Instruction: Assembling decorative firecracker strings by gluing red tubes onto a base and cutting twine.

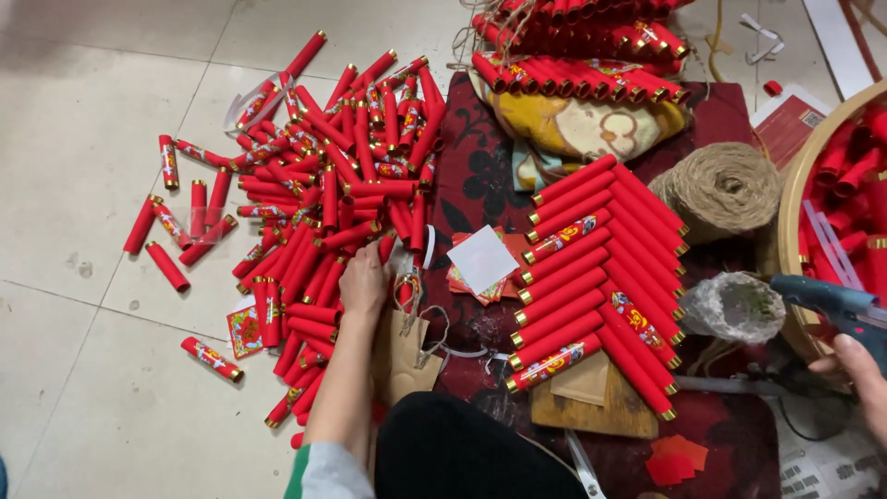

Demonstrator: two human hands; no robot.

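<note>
My left hand (363,282) reaches into a big heap of red paper tubes (333,176) with gold ends on the tiled floor, fingers curled among them; whether it grips one is hidden. My right hand (864,379) holds a teal hot glue gun (832,300) at the right edge. Between my hands lies a fan-shaped bundle of red tubes (596,277), glued in two slanting rows, resting on a wooden block (591,407) on a dark red cloth (480,176).
A ball of jute twine (725,185) sits behind the bundle. A round bamboo tray (793,231) with red tubes stands at right. More tube bundles (582,55) rest on a patterned cushion. Small paper squares (482,263), a brown paper bag (407,356) and scissors (582,467) lie near me.
</note>
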